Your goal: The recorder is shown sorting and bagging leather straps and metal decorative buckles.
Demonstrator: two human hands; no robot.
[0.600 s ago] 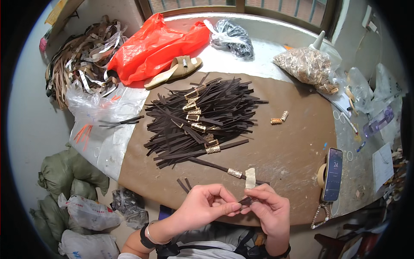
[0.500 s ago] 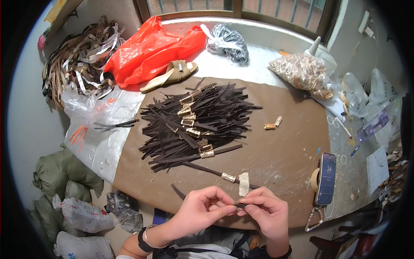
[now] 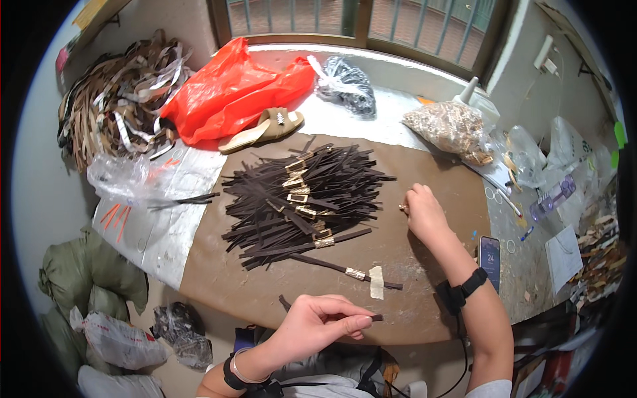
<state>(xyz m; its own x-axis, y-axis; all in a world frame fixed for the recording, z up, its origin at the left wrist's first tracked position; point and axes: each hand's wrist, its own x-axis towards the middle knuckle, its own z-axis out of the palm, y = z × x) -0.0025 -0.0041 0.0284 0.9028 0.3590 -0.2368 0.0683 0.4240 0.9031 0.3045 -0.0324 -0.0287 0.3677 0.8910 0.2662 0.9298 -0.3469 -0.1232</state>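
Change from the earlier frames: both hands were together at the near edge of the brown work surface (image 3: 424, 265), jointly pinching one dark strap (image 3: 361, 318). The right hand (image 3: 424, 213) has since left the strap and reached forward across the surface. The left hand (image 3: 318, 325) remains at the near edge with the strap.

Left hand: fingers closed, thumb and forefinger pressed together on the dark strap. The strap's short end projects to the right of the fingertips; another dark end shows behind the hand at the upper left.

Right hand: arm extended, hand resting on the brown surface, fingers curled down and close together over a small gold buckle piece (image 3: 403, 208) at its fingertips. Whether the piece is gripped or only touched cannot be determined. A black band sits on this forearm.

Surroundings: the pile of dark straps with gold buckles (image 3: 302, 199) lies just left of the right hand. A single buckled strap with a pale tape tab (image 3: 376, 282) lies between the two hands. A phone (image 3: 490, 255) lies right of the right forearm. A bag of gold fittings (image 3: 451, 129) sits further back.
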